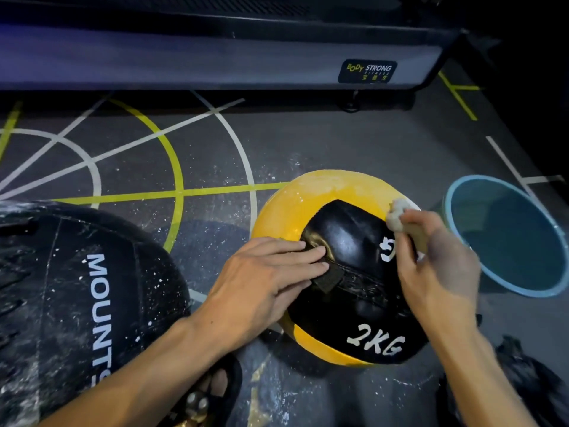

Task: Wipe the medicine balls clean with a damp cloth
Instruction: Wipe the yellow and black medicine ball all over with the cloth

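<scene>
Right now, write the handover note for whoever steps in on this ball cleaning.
Left hand: open, fingers flat on the yellow and black 2KG medicine ball, steadying it on the gym floor.
Right hand: grips the bunched damp cloth, pressed to the ball's upper right edge.
Blue basin: on the floor just right of that ball.
Done: the black panel looks shiny, so seemingly wiped.
Left: the yellow top shows white dusty smears. The large black medicine ball at left is streaked with white dust and looks untouched.
</scene>
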Action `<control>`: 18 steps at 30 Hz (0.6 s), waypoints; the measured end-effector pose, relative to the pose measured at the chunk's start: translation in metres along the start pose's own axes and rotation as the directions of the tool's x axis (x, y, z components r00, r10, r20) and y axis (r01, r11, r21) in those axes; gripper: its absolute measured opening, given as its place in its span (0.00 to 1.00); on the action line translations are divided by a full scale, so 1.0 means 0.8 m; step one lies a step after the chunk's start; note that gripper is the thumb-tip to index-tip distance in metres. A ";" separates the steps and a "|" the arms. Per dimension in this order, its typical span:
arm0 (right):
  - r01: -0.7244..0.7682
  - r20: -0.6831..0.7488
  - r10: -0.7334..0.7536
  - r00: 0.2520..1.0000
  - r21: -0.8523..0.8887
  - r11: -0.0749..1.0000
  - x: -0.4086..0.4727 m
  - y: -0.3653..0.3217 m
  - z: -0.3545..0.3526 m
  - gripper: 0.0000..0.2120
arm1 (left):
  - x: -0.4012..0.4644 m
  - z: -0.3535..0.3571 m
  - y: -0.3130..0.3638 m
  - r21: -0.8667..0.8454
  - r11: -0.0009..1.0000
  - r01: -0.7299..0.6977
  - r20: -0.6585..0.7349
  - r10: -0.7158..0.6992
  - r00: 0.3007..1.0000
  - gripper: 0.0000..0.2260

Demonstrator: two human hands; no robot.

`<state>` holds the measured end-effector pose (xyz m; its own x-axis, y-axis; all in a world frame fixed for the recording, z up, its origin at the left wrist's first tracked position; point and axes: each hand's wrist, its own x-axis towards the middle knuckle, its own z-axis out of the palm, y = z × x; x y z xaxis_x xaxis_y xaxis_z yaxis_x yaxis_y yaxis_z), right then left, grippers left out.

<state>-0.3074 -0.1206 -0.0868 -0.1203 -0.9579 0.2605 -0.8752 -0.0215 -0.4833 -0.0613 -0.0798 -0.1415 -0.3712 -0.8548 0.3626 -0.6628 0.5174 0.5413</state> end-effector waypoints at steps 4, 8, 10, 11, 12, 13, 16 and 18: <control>0.085 -0.026 -0.083 0.996 0.059 0.995 0.012 -0.022 0.008 0.08 | -0.008 0.003 0.004 -0.105 0.994 0.025 0.015 -0.024 1.000 0.13; 0.558 0.407 -0.529 0.745 0.054 0.828 0.016 -0.080 0.041 0.13 | -0.017 0.010 0.011 -0.092 0.996 -0.011 -0.004 0.011 1.000 0.12; 0.588 0.461 -0.560 0.688 0.098 0.803 0.041 -0.068 0.036 0.15 | -0.026 0.011 0.011 -0.114 0.994 -0.005 -0.022 0.003 1.000 0.12; 0.514 0.400 -0.505 0.765 0.095 0.853 0.057 -0.054 0.029 0.16 | -0.029 0.012 0.010 -0.118 0.993 0.000 -0.019 -0.002 1.000 0.12; 0.424 0.300 -0.432 0.850 0.095 0.901 0.067 -0.042 0.021 0.17 | -0.031 0.012 0.009 -0.110 0.994 -0.002 -0.016 0.000 1.000 0.13; 0.360 0.212 -0.373 0.903 0.098 0.928 0.068 -0.036 0.017 0.16 | -0.031 0.013 0.008 -0.098 0.995 -0.008 -0.010 0.007 1.000 0.13; 0.485 0.348 -0.504 0.791 0.145 0.862 0.029 -0.068 0.042 0.13 | -0.027 0.011 0.010 -0.053 0.998 -0.027 0.017 0.028 0.999 0.14; 0.633 0.552 -0.633 0.542 0.227 0.740 -0.002 -0.092 0.060 0.10 | -0.029 0.009 0.010 -0.027 0.999 -0.035 0.029 0.036 0.999 0.13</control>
<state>-0.2204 -0.1311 -0.0919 0.7478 -0.6638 -0.0140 -0.6175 -0.6876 -0.3821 -0.0630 -0.0561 -0.1512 -0.4134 -0.8366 0.3594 -0.6317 0.5478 0.5486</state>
